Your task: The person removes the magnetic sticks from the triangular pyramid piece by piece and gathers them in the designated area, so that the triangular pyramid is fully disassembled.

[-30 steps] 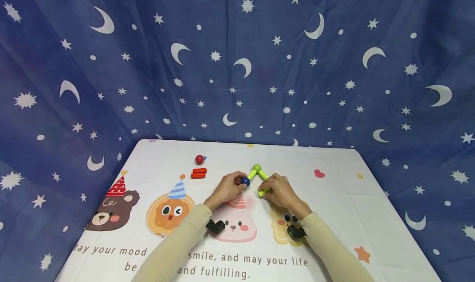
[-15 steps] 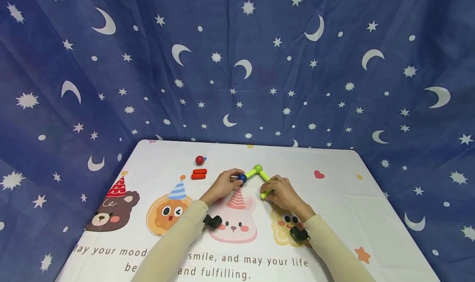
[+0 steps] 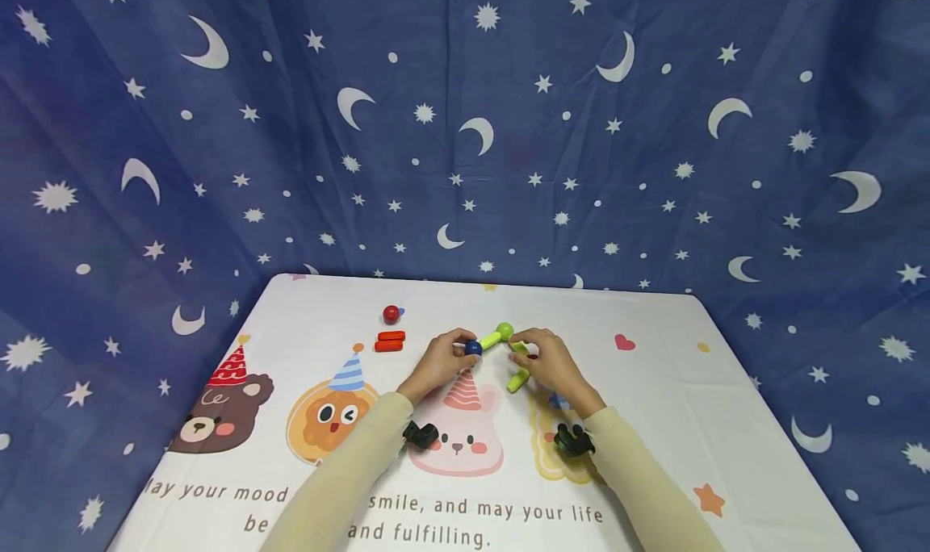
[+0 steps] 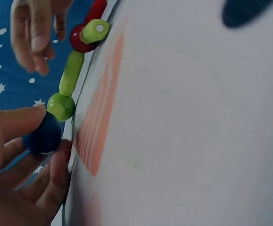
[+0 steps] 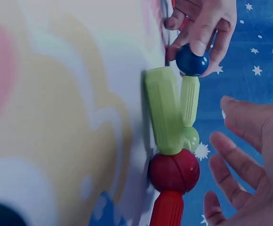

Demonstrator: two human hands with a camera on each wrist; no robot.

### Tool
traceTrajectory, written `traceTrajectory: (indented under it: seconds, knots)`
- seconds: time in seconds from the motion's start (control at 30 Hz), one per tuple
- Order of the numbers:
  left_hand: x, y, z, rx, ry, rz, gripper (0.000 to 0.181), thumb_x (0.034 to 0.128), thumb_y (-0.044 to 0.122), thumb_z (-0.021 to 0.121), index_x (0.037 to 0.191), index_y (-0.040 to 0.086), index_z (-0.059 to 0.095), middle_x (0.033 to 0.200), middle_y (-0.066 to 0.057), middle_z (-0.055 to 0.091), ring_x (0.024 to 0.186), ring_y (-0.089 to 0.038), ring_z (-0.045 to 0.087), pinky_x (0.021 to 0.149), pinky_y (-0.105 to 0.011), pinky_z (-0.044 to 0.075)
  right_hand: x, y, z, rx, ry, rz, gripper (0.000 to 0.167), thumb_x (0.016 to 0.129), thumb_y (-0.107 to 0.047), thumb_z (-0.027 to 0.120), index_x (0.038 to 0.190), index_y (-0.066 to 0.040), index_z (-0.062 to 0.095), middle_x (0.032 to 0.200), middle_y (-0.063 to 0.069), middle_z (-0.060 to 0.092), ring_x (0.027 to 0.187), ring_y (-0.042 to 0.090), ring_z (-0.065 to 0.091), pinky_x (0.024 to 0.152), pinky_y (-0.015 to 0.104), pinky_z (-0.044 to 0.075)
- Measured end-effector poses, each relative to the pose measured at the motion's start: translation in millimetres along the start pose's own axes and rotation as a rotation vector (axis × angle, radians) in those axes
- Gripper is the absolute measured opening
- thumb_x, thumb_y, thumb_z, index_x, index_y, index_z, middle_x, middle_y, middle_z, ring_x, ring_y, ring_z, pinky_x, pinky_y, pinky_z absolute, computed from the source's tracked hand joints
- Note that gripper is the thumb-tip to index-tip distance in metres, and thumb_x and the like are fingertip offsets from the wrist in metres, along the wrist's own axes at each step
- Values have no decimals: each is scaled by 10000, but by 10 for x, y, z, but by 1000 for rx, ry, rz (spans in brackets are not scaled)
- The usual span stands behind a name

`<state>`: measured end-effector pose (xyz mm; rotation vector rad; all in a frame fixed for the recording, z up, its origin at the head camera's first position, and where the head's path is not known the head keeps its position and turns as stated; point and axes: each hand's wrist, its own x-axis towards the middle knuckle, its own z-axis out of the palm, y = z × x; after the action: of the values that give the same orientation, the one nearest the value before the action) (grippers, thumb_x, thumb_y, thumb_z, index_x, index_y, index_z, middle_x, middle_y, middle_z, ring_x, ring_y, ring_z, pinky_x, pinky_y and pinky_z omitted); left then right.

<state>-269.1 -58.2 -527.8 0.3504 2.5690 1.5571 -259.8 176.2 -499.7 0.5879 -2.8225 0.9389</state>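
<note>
In the head view my left hand (image 3: 439, 365) pinches a blue ball (image 3: 473, 348) between thumb and fingers. A light green stick (image 3: 491, 340) joins it to a green ball (image 3: 504, 331). From there another green stick (image 4: 71, 73) leads to a red ball (image 5: 174, 172), seen in the wrist views. A third green stick (image 5: 165, 110) and a red stick (image 5: 168, 209) also come off the red ball. My right hand (image 5: 249, 160) is beside the red ball with fingers apart, holding nothing; in the head view it partly covers that ball.
Two red sticks (image 3: 389, 340) lie side by side at the left of the white printed tabletop (image 3: 639, 391). Behind them is another red ball (image 3: 391, 315) with something small and blue at its side. A blue star-and-moon curtain (image 3: 465, 132) hangs behind the table.
My left hand moved slightly left and back with the blue ball, and the stick there swung with it. My right hand let go of the green sticks and its fingers spread.
</note>
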Motion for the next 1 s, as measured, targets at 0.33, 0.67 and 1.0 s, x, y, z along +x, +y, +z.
traceTrajectory:
  seconds: [0.33,0.67,1.0]
  knots:
    - [23,-7,-3,50,25,16,361,838,125,768,1181,116,658,1150,-71,693,996,-187,660,842,-321,556,272,-10,34,42,-15,11,322,893,-221,729,1204,-149,689,1300,66,638,1215,321,572,1044,522,434]
    - [-3,-49,-1,96,26,30,351,833,144,776,1166,104,670,1093,-67,717,991,-180,660,877,-343,539,419,15,175,60,-135,28,349,877,-236,740,1217,-174,691,1392,106,558,1337,368,465,1124,587,321]
    - [0,-40,-8,93,26,15,332,835,155,777,1147,104,674,1072,-70,714,978,-179,662,859,-336,553,506,-34,239,31,-213,85,288,863,-237,752,1146,-190,731,1414,120,535,1351,387,434,1126,621,291]
